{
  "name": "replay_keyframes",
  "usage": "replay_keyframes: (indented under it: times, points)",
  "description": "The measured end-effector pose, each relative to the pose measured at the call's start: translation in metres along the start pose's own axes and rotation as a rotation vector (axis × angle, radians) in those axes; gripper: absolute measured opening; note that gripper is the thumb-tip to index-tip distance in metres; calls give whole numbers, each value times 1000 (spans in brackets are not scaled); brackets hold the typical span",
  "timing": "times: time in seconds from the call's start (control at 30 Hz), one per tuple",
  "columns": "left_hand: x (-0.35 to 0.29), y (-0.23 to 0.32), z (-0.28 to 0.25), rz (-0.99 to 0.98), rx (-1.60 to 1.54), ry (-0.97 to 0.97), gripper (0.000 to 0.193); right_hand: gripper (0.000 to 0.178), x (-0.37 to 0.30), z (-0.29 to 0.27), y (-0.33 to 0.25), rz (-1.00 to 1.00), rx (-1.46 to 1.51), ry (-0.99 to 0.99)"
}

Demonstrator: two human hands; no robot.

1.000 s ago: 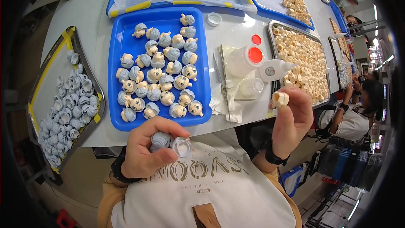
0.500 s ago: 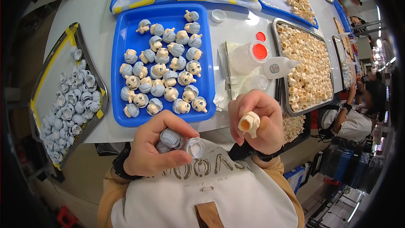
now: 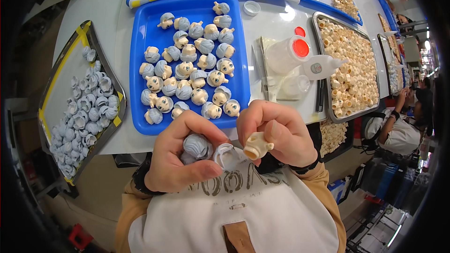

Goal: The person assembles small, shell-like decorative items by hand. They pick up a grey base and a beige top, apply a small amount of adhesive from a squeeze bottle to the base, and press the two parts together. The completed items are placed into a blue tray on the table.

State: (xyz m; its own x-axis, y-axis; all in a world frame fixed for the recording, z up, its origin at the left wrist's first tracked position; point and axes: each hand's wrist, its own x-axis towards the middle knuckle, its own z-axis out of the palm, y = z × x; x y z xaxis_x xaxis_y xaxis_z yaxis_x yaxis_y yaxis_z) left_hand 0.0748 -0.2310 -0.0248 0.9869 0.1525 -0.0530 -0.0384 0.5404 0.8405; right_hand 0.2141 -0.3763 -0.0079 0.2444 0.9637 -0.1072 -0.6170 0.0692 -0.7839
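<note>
A white tabletop in a workshop carries several trays, and the person sits at its near edge with both hands held over the lap, below the table edge.

The left hand is curled shut around a grey-blue hair piece, thumb underneath and fingers over the top, and it also holds a second hair shell whose pale hollow inside faces up. The right hand pinches a small cream doll head between thumb and fingertips, its neck end pointing toward the left hand. The head sits just beside the open shell; I cannot tell whether they touch.

Just beyond the hands lies a blue tray filled with finished doll heads, cream faces under grey-blue hair. To the left, a metal tray with yellow tape on its rim holds loose grey-blue hair parts. To the right of the blue tray stand a white bottle with a red cap and a smaller squeeze bottle lying on its side. Further right, a steel tray is heaped with bare cream heads. Another person sits at the far right.
</note>
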Motion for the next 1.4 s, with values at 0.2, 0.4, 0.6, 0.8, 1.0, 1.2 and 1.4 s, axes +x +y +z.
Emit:
replay_keyframes:
  times: [0.2,0.4,0.6,0.8,1.0,1.2,1.4]
  points:
    - [-1,-1,-3,23,-7,-83,40,43,2,2,1,52,-142,24]
    - [-1,-4,-3,20,-18,-91,39,22,3,3,5,25,-78,3]
    - [-2,-4,-4,-8,-18,-91,39,21,0,0,6,95,-16,17]
    - [-1,-3,-4,13,13,-52,39,28,-33,-17,-16,-596,-365,147]
    - [-1,-7,-6,10,-10,-86,38,23,-61,-44,-50,-458,-1035,902]
    - [1,-7,-7,29,-14,-92,37,18,-42,-49,-50,-345,-1464,742]
    - [0,-5,-6,25,-6,-87,37,18,-30,-42,-57,-357,-1668,633]
